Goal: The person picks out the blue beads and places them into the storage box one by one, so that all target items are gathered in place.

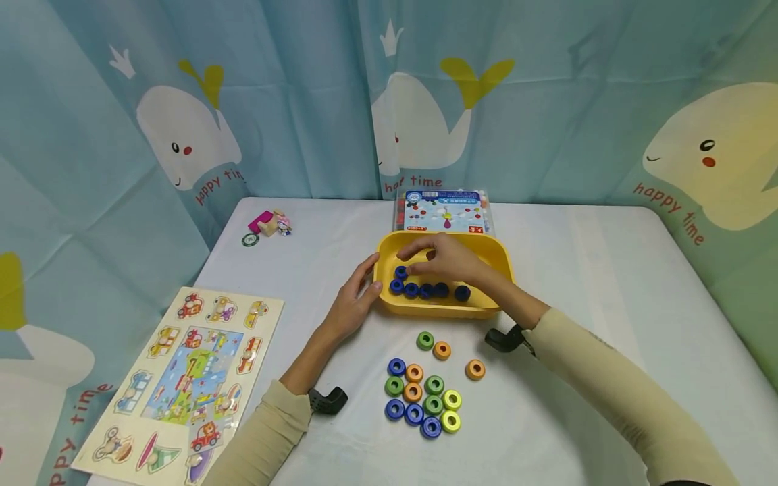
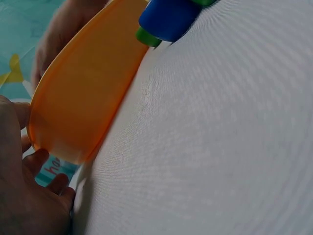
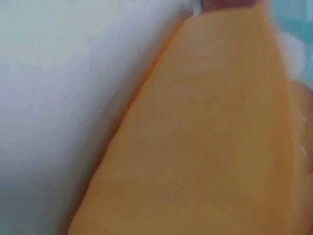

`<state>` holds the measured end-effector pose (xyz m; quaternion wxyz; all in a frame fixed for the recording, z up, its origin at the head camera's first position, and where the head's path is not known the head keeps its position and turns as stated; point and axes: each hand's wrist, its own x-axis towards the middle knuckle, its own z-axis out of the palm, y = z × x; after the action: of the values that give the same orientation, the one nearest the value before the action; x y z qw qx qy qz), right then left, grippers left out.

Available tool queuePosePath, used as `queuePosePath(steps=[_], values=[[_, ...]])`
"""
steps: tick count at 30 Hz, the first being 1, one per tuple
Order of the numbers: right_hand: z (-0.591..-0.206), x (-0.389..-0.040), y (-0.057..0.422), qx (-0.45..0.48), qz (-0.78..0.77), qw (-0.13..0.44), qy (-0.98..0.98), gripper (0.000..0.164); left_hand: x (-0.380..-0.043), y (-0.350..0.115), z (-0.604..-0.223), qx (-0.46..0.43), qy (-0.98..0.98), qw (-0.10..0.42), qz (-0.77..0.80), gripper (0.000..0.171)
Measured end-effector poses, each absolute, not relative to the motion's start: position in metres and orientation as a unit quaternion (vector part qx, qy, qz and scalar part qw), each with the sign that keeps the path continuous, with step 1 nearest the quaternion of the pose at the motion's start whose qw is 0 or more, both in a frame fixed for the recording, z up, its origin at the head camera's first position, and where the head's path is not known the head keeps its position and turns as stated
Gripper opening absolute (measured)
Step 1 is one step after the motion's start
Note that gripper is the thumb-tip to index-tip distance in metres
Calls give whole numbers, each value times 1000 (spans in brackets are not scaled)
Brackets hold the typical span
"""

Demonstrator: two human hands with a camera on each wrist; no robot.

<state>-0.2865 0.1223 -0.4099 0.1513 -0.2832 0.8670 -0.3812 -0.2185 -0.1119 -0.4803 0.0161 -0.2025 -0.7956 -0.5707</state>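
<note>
A yellow tray (image 1: 446,310) stands on the white table with several blue rings (image 1: 411,291) in it, most of them lined up along its near side. My left hand (image 1: 352,300) rests against the tray's left end, thumb and fingers touching its outer side. Over the tray, my right hand (image 1: 446,258) reaches in from the right. Its thumb is beside one blue ring (image 1: 401,272), and a gap separates thumb and index finger. In the left wrist view the fingers touch the tray (image 2: 78,93). The tray wall (image 3: 195,127) hides most of the right hand.
Loose blue, green, orange and yellow rings (image 1: 433,405) lie in front of the tray. A clear box with a printed label (image 1: 446,210) stands behind it. A picture puzzle board (image 1: 182,385) lies at the left. Small toys (image 1: 270,224) sit at the back left.
</note>
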Motion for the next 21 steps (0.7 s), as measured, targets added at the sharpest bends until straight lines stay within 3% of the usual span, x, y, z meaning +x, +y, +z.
queuePosePath(steps=[6,11,21], values=[[-387,-235,127,-382,-377,176,826,26,-218,-112,-478,-205,-797,22,-568,53],[-399,-199,120,-449,-351,200,797,31,-217,-112,-478,-206,-792,24,-574,53],[-435,-173,109,-423,-337,229,809,29,-217,-111,-479,-200,-800,27,-565,53]])
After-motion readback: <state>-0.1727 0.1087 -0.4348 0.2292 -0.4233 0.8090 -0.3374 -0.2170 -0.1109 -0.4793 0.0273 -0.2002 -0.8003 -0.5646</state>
